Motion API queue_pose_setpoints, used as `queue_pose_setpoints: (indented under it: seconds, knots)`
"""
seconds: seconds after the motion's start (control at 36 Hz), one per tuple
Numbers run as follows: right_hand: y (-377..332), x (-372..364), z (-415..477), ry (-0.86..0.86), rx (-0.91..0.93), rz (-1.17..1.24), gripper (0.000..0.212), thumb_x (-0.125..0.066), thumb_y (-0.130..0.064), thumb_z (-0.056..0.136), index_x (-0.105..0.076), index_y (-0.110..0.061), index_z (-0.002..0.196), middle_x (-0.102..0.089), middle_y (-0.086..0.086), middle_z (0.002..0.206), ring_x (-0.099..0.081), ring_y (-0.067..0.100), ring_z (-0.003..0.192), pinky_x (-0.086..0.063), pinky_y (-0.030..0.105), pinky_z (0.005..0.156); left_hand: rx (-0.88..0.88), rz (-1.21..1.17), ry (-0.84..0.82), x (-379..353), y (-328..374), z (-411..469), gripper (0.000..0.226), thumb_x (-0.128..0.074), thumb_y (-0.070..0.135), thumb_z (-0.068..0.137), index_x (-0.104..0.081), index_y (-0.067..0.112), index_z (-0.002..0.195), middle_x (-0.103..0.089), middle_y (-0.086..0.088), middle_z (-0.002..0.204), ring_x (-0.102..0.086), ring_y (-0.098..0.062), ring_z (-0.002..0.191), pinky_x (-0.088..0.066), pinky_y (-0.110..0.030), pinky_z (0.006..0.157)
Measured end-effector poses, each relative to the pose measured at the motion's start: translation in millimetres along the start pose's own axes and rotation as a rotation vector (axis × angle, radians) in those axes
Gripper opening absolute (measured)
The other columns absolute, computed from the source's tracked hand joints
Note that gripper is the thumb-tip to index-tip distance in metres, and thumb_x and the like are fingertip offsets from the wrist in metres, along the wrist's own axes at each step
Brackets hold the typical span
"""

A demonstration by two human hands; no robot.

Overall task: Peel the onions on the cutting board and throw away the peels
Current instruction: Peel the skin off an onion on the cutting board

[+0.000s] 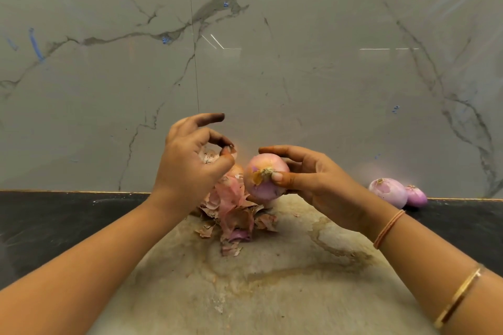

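My right hand (313, 179) grips a pink, mostly peeled onion (262, 181) above the back of the stained cutting board (272, 280), thumb by its root end. Just left of it, my left hand (190, 160) pinches a dry piece of peel (211, 155) between thumb and a fingertip, the index finger sticking out. Under both hands a heap of pink and brown peels (235, 215) lies on the board. An unpeeled onion (236, 171) shows partly behind the left hand.
Two peeled purple onions (388, 191) (416, 196) lie on the black counter (54, 220) at the right, against the marble wall (272, 62). The board's near half carries only stains and small scraps.
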State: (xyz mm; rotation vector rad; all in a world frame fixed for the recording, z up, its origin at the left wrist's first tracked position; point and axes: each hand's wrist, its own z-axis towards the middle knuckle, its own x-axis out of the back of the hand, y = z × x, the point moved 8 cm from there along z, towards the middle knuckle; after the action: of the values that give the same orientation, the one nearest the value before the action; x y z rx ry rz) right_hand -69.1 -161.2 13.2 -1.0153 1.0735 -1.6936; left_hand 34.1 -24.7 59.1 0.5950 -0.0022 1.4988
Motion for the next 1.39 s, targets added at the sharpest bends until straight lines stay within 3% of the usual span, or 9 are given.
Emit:
queue_pose_setpoints:
  seconds: [0.08,0.19,0.33,0.44,0.56,0.86,1.03,1.22,1.39]
  knots:
    - [0.8,1.8,1.4,0.003,-0.002,0.047,0.048,-0.069,-0.018,0.074,-0.061,-0.016,0.122,-0.067,0.008,0.114,-0.064,0.023,0.104,-0.054,0.034,0.086,0.044,0.069,-0.034,-2.5,-8.7,1.3,0.007,-0.059,0.031,0.071,-0.061,0.033,0.077,-0.049,0.021,0.119,-0.03,0.002,0.116,-0.015,0.002,0.088]
    - [1.7,6.6,2.7,0.034,-0.013,0.122,0.042,-0.062,-0.019,0.071,-0.065,-0.017,0.113,-0.069,0.006,0.105,-0.064,0.02,0.096,-0.054,0.027,0.076,-0.055,0.028,-0.144,-11.8,4.2,-2.6,0.014,-0.052,0.036,0.07,-0.053,0.042,0.083,-0.046,0.021,0.123,-0.03,0.001,0.121,-0.014,0.002,0.094]
    - [1.3,9.7,1.9,0.059,-0.015,0.129,0.042,-0.059,-0.021,0.071,-0.064,-0.015,0.112,-0.067,0.013,0.114,-0.063,0.027,0.101,-0.053,0.031,0.082,-0.273,-0.005,-0.278,-19.9,34.8,-12.5,0.027,-0.056,0.042,0.075,-0.055,0.039,0.101,-0.04,0.014,0.14,-0.023,-0.006,0.136,-0.017,-0.015,0.108]
    - [0.9,9.8,1.0,0.058,-0.021,0.112,0.046,-0.058,-0.023,0.072,-0.063,-0.013,0.116,-0.067,0.015,0.116,-0.061,0.034,0.111,-0.049,0.042,0.095,-0.375,0.085,-0.332,-27.7,38.8,-16.7,0.03,-0.059,0.043,0.079,-0.052,0.042,0.108,-0.033,0.006,0.148,-0.02,-0.018,0.14,-0.019,-0.031,0.109]
    - [1.0,7.8,0.1,0.033,-0.031,0.144,0.047,-0.054,-0.023,0.073,-0.063,-0.01,0.117,-0.068,0.014,0.116,-0.064,0.032,0.108,-0.054,0.034,0.087,-0.417,0.119,-0.341,-26.7,37.1,-14.8,0.027,-0.057,0.045,0.081,-0.052,0.043,0.107,-0.025,0.004,0.151,-0.017,-0.022,0.142,-0.014,-0.029,0.11]
    - [3.7,4.8,-0.6,0.009,-0.055,0.064,0.05,-0.051,-0.026,0.077,-0.062,-0.007,0.121,-0.067,0.016,0.116,-0.063,0.036,0.108,-0.05,0.046,0.097,-0.454,0.142,-0.407,-35.9,38.4,-19.9,0.023,-0.051,0.05,0.084,-0.049,0.043,0.107,-0.012,0.007,0.154,-0.004,-0.019,0.144,-0.012,-0.032,0.107]
    - [-0.2,6.2,-1.1,0.021,-0.04,0.126,0.043,-0.052,-0.024,0.075,-0.065,-0.011,0.113,-0.068,0.015,0.114,-0.064,0.033,0.105,-0.054,0.034,0.087,-0.457,0.121,-0.376,-34.0,39.5,-20.2,0.012,-0.051,0.048,0.085,-0.05,0.041,0.095,-0.013,0.006,0.154,-0.005,-0.016,0.143,-0.014,-0.031,0.108]
    - [-0.3,6.8,-1.1,0.029,-0.032,0.118,0.046,-0.053,-0.024,0.074,-0.064,-0.009,0.116,-0.068,0.016,0.114,-0.063,0.034,0.108,-0.053,0.036,0.09,-0.457,0.139,-0.392,-36.7,40.6,-21.8,0.029,-0.051,0.041,0.084,-0.046,0.046,0.112,-0.008,0.006,0.154,-0.004,-0.019,0.142,-0.011,-0.03,0.106]
    - [-1.9,6.8,-1.4,0.034,-0.033,0.133,0.046,-0.053,-0.025,0.074,-0.064,-0.01,0.116,-0.069,0.013,0.111,-0.067,0.026,0.095,-0.055,0.024,0.072,-0.464,0.161,-0.376,-37.6,40.3,-22.6,0.014,-0.047,0.041,0.087,-0.048,0.04,0.1,-0.014,0.004,0.153,-0.008,-0.022,0.142,-0.014,-0.033,0.107]
